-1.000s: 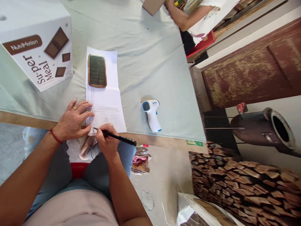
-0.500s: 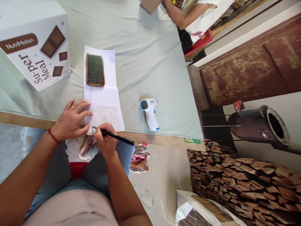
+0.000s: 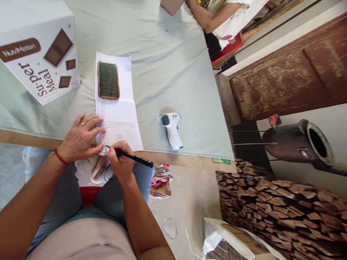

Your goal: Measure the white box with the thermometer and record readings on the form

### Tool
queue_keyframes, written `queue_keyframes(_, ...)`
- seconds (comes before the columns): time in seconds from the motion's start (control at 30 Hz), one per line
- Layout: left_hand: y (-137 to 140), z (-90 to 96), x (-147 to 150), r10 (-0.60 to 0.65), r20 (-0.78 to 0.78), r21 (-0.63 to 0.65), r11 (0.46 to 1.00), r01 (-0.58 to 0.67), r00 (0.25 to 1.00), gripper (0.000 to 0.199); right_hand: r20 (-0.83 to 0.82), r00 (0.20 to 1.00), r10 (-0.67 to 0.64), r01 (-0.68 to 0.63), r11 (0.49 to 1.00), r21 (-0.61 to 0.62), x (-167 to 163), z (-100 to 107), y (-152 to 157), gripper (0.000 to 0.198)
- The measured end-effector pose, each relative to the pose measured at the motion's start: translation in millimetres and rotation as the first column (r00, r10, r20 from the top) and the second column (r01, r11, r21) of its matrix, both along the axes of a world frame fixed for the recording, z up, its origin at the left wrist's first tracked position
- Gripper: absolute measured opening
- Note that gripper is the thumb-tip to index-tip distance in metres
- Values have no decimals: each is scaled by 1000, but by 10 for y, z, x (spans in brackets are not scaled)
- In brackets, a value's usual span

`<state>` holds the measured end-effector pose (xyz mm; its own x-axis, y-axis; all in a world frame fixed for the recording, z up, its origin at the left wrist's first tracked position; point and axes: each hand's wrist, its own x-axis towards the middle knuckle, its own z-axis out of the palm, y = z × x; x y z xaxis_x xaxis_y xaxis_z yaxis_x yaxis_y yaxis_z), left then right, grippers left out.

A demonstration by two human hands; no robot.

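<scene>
A sheet of paper (image 3: 121, 112) with a fold across it lies at the table's near edge, with rows of marks along its left side. My left hand (image 3: 80, 139) rests with fingers spread on the paper's left edge and the cloth beside it. In my right hand (image 3: 121, 162) is a black pen (image 3: 138, 159), its tip down at the paper's lower left corner, close to my left thumb. A smartphone (image 3: 108, 79) in a brown case lies on the upper half of the sheet. To the right sits a white and blue infrared thermometer (image 3: 172, 130).
A large white carton (image 3: 40, 54) stands at the left on the pale tablecloth (image 3: 151, 72). Across the table, another person's arm (image 3: 214, 21) is beside a brown box (image 3: 172, 5). Stacked firewood (image 3: 284, 209) and a metal stove (image 3: 295, 141) are on the right.
The view has shifted very slightly. My right hand and the pen stay at the paper's lower left corner, and my left hand keeps its place.
</scene>
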<state>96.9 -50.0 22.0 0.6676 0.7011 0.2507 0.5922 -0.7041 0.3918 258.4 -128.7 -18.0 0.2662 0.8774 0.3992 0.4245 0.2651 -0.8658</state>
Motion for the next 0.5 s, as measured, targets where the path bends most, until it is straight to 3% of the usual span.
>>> queue_keyframes(0.5,-1,-12,-3,-3,18,-3,1000,3,1000,31,-8,1000,2,-2,1000,28,11,4,0,12)
